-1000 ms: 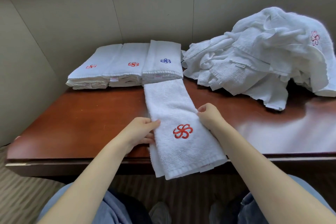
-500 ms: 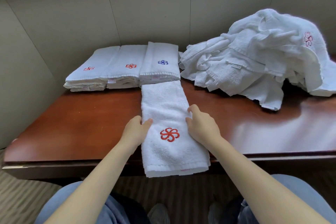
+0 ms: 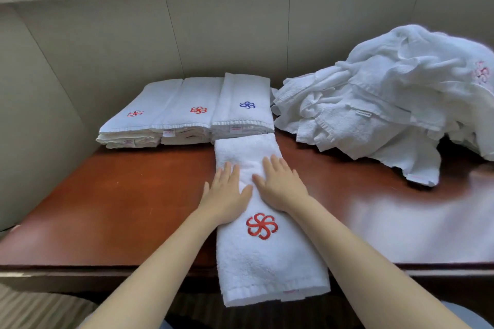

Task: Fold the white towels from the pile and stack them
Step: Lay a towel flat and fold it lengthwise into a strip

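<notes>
The long, narrow white fluffy towel [image 3: 267, 262] lies on the shiny red-brown wooden table [image 3: 120, 208]. Its near end hangs over the table edge, and its far end reaches right up to the neat stacks.

The left hand [image 3: 227, 193] and the right hand [image 3: 283, 185] both lie flat on its middle, side by side. The fingers are straight and grasp nothing. I think they press this way to smooth the cloth flat, so the next fold comes out tidy.

The folded white towel stacks [image 3: 187, 115] sit in a row by the wall, probably so they are out of the way. The messy heap of loose white towels [image 3: 387, 104] lies to the right, within easy reach.

Count them: two hands, one towel under them and three stacks. Two of the top towels have a red flower mark and one has a blue mark. There is one heap, and I cannot count the towels in it.
</notes>
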{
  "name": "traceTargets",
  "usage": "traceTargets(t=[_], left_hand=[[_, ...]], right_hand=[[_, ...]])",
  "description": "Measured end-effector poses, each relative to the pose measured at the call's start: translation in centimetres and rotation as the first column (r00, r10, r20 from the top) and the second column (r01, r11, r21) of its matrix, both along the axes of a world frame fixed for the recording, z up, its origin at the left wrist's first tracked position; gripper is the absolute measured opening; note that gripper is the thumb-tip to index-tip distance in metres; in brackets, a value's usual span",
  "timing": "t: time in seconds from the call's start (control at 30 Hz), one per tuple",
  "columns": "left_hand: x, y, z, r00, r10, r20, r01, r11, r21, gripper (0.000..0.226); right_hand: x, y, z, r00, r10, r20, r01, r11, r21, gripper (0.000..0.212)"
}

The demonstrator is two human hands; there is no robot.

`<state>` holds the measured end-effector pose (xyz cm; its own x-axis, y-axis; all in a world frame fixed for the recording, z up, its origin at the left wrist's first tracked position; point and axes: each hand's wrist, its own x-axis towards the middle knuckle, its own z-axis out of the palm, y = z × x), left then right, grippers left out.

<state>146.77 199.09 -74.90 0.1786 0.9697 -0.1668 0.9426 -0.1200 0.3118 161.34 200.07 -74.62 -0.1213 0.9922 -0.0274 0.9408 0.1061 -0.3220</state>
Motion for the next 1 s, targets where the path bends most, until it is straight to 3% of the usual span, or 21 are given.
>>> traceTargets(t=[0.1, 0.17, 0.23, 0.33, 0.47, 0.57, 0.7, 0.9, 1.0], left_hand=[[-0.9, 2.6, -0.3, 0.994, 0.067, 0.087, -0.067, 0.998, -0.002, 0.066], [-1.5, 4.7, 0.1, 0.951, 0.202, 0.236, -0.225, 0.971, 0.077, 0.064], [-2.0, 6.5, 0.5, 0.836, 0.343, 0.427, -0.397, 0.917, 0.042, 0.054], [-2.1, 7.9, 0.5, 0.678, 0.353, 0.645, -0.417, 0.907, -0.058, 0.024], [-1.2, 8.2, 1.2, 0.413, 0.234, 0.880, -0.319, 0.942, -0.101, 0.007], [-1.2, 8.1, 2.1, 0.226, 0.308, 0.924, -0.187, 0.945, -0.269, 0.018], [-2.4, 7.4, 2.8, 0.178, 0.405, 0.897, -0.028, 0.913, -0.407, 0.030], [-2.7, 6.3, 5.2, 0.149, 0.249, 0.957, -0.054, 0.968, -0.243, 0.025], [-3.0, 5.4, 7.6, 0.103, 0.161, 0.982, -0.054, 0.986, -0.156, 0.017]], right_hand=[[0.8, 2.3, -0.8, 0.996, -0.055, -0.069, 0.048, 0.994, -0.101, 0.072], [1.1, 3.9, -0.7, 0.990, -0.094, -0.106, 0.082, 0.990, -0.117, 0.075], [1.0, 5.6, -0.6, 0.979, -0.130, -0.154, 0.116, 0.989, -0.094, 0.076], [1.1, 7.7, -0.7, 0.931, -0.173, -0.321, 0.173, 0.985, -0.026, 0.074], [1.7, 9.0, -1.1, 0.718, -0.241, -0.653, 0.371, 0.926, 0.065, 0.030], [2.3, 9.3, -0.9, 0.451, -0.226, -0.863, 0.383, 0.923, -0.042, 0.016], [2.6, 8.4, 0.1, 0.068, -0.212, -0.975, 0.208, 0.959, -0.194, 0.015], [3.3, 7.3, 1.5, 0.081, -0.317, -0.945, -0.045, 0.946, -0.322, 0.026], [3.1, 6.3, 5.1, 0.022, -0.246, -0.969, -0.089, 0.965, -0.247, 0.022]])
